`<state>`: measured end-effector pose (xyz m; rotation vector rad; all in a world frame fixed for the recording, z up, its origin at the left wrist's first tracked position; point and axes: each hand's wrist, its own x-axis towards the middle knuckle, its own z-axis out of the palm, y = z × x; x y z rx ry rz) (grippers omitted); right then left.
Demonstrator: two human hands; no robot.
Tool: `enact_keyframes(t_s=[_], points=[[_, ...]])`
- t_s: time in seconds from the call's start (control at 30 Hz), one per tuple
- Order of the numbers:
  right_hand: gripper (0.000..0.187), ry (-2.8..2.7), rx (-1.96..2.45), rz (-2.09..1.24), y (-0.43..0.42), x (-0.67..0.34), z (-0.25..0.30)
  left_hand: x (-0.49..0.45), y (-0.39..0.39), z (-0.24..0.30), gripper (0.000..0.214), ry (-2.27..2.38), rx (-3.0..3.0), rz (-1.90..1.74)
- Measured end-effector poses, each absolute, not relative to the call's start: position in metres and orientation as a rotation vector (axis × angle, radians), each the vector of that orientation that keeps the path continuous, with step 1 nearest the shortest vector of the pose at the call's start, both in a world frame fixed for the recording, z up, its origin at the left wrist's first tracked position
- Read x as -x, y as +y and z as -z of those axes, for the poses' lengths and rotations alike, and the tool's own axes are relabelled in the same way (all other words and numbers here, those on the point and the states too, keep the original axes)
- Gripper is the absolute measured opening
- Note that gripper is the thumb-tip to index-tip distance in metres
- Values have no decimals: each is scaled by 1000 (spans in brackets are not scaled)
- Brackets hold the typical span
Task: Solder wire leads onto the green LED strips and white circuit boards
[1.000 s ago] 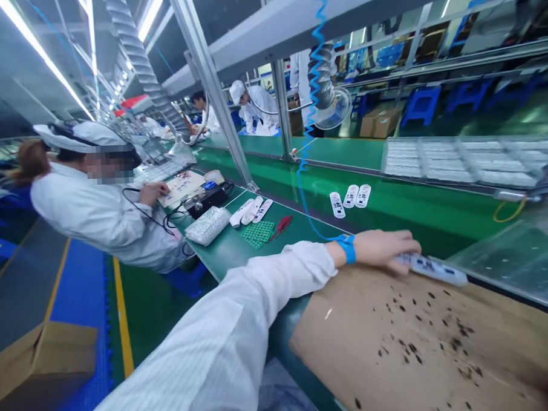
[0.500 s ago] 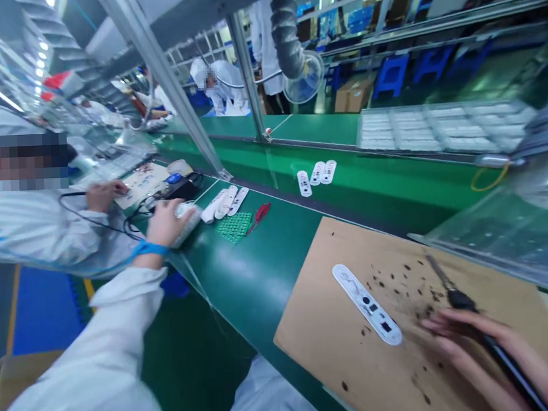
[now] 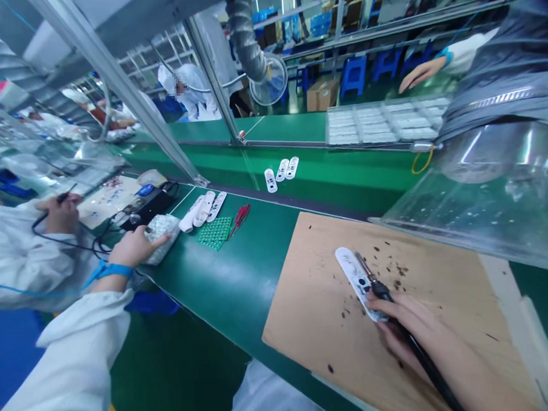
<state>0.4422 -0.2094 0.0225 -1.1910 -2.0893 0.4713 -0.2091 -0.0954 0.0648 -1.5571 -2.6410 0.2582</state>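
Note:
My left hand, with a blue wrist strap, reaches far left and rests on a clear plastic bag of small parts, fingers curled over it. My right hand grips a black soldering iron like a pen. The iron's tip lies over a white oblong circuit board that sits on a brown scorched board. The hand covers the white board's near end.
A green conveyor belt carries white boards, a green panel and red cutters. Three more white boards lie beyond. A co-worker's hand works at left. A clear fume hood stands at right.
My left hand left the white board and swung left to the bag of parts. My right hand came in with the soldering iron and moved it onto the white board.

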Motion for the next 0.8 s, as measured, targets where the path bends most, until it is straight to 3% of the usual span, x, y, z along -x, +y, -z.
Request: enact_keyframes(t_s=[0.1,0.2,0.33,0.63,0.8], points=[[39,-2088,1204,-496,-211,-444,-19,179,-106,-71,91,-2583,1529,-78],[36,-2059,1203,-496,-214,-440,-13,128,-103,-73,62,-2413,1648,338],[34,-2052,1196,-483,-217,-435,-5,55,-68,-61,39,-2310,2089,411],[26,-1943,1228,-553,-218,-449,-4,-43,-21,-42,24,-2133,2497,447],[26,-1568,1336,-625,-215,-449,-12,-120,-64,-43,32,-1763,3428,514]])
